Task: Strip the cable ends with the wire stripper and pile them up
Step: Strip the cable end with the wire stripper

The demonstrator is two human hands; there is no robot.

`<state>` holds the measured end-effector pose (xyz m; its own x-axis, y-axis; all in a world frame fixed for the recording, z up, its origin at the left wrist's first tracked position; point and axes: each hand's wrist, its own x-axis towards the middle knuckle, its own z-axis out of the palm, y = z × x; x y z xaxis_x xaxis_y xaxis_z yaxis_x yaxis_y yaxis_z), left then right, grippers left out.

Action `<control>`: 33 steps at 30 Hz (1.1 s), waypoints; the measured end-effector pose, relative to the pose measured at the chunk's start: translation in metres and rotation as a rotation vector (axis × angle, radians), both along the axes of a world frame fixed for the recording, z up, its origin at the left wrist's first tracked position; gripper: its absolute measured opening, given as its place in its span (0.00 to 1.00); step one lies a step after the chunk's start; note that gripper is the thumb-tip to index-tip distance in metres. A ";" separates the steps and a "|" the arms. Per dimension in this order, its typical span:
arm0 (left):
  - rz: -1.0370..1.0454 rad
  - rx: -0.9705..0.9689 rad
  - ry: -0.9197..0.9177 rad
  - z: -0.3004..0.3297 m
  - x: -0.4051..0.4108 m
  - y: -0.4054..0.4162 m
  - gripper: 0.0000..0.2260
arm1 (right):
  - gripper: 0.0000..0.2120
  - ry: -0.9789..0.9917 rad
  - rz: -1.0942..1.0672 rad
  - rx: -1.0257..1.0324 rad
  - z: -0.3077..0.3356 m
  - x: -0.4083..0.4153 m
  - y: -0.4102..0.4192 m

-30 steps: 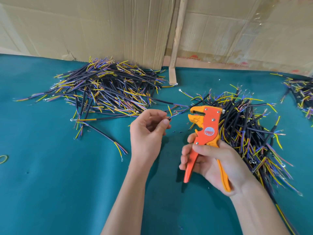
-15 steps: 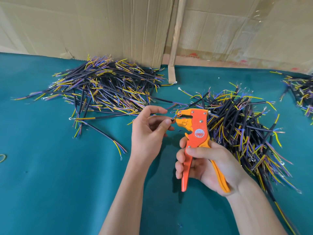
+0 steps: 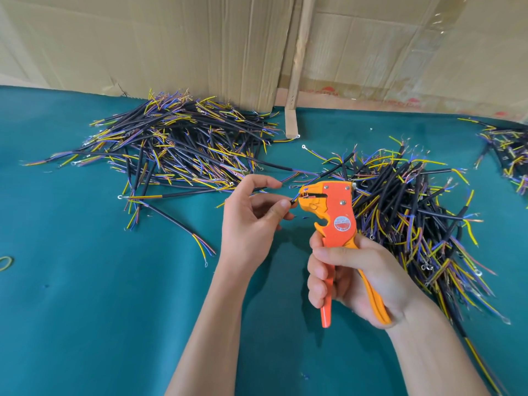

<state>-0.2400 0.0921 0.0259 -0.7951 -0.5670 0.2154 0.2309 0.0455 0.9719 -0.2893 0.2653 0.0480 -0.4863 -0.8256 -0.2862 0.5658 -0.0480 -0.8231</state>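
- the left hand (image 3: pixel 251 224) pinches a short black cable (image 3: pixel 293 200) between thumb and fingers; the index finger arches above the pinch.
- the right hand (image 3: pixel 354 277) is wrapped round both handles of the orange wire stripper (image 3: pixel 333 221), thumb across the front, fingers curled over the red handle.
- the wire stripper stands roughly upright, head pointing left; its handles are partly squeezed toward each other.
- the coloured conductors at the cable end sit inside the stripper's mouth; the black sheath meets the mouth edge just beside the left thumb tip.
- both hands hang above the teal table cover (image 3: pixel 100 310), close together but not touching.
- a pile of black cables (image 3: pixel 414 212) with yellow, blue and purple conductors lies just behind and to the right of the stripper.
- a second, wider pile (image 3: pixel 177 147) lies to the left rear, against the cardboard wall (image 3: pixel 143 44).
- a third heap (image 3: pixel 508 150) is cut by the right frame edge.
- a wooden strip (image 3: pixel 295 70) leans upright between the cardboard sheets.
- a yellow loop (image 3: pixel 6 262) lies at the left edge of the table cover.
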 end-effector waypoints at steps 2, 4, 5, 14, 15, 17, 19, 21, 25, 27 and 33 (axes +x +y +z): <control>-0.001 -0.003 -0.004 0.000 0.000 0.000 0.12 | 0.04 0.006 -0.006 0.008 0.000 0.000 0.000; -0.003 -0.004 -0.009 -0.001 0.000 0.000 0.12 | 0.04 0.008 -0.007 0.016 -0.001 0.000 0.001; -0.002 -0.006 -0.012 -0.001 0.000 0.000 0.11 | 0.05 0.011 -0.008 0.022 -0.001 0.000 0.001; 0.000 -0.023 -0.022 -0.002 0.000 -0.002 0.12 | 0.08 0.040 -0.031 0.056 -0.004 0.001 -0.002; 0.000 -0.025 -0.021 -0.002 0.000 -0.002 0.12 | 0.10 0.045 -0.048 0.059 -0.005 0.003 -0.003; 0.002 -0.030 -0.021 -0.001 -0.001 -0.001 0.12 | 0.18 0.071 -0.109 0.067 -0.007 0.005 -0.008; 0.016 -0.033 -0.026 -0.001 0.000 -0.001 0.12 | 0.25 0.110 -0.169 0.077 -0.007 0.006 -0.011; 0.018 -0.014 -0.013 0.000 0.000 0.000 0.11 | 0.22 0.104 -0.171 0.050 -0.007 0.007 -0.010; 0.034 0.013 0.005 -0.001 0.001 0.001 0.11 | 0.13 0.012 -0.076 -0.057 -0.004 0.007 -0.008; 0.067 0.021 0.008 0.001 0.001 0.002 0.10 | 0.16 -0.029 -0.061 -0.108 -0.004 0.006 -0.008; 0.147 0.012 -0.003 0.009 0.007 0.002 0.08 | 0.14 -0.130 -0.228 -0.124 -0.010 0.000 -0.010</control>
<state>-0.2335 0.0943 0.0350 -0.7038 -0.6801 0.2053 0.2193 0.0669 0.9734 -0.2888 0.2550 0.0385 -0.6293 -0.7318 -0.2617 0.6293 -0.2822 -0.7241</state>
